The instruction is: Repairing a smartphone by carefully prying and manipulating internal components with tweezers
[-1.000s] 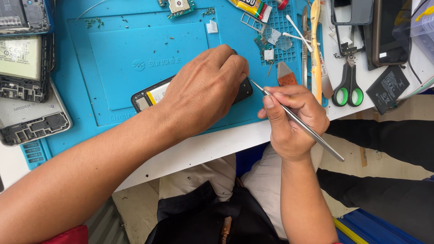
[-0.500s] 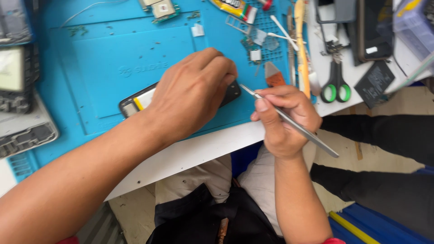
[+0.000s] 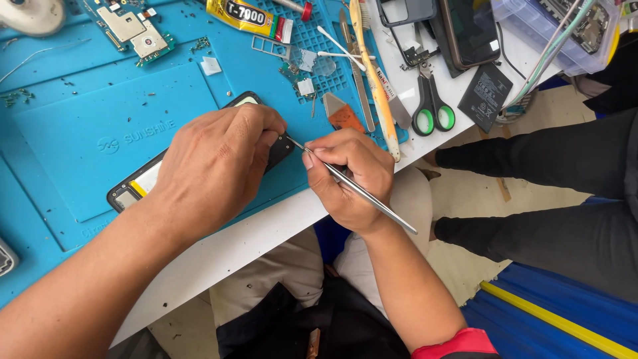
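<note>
Covering much of a blue work mat (image 3: 100,153) on the white surface (image 3: 266,233), the left hand (image 3: 212,166) is pressed flat over an opened black phone (image 3: 136,186), fingers closed down on its upper end. At three o'clock from it, slim metal tweezers (image 3: 359,191) are pinched shut-fingered in the right hand (image 3: 349,176), their tip set at the phone's top corner. A small-part picking step seems in hand, calling for a steady, fine touch; the phone lies diagonal, black-framed, a yellow strip showing inside.

The blue mat (image 3: 86,133) is bare to the left of the hands. Past them, scissors (image 3: 430,100), a glue tube (image 3: 249,16) and small tools (image 3: 372,73) crowd the table (image 3: 266,233).
</note>
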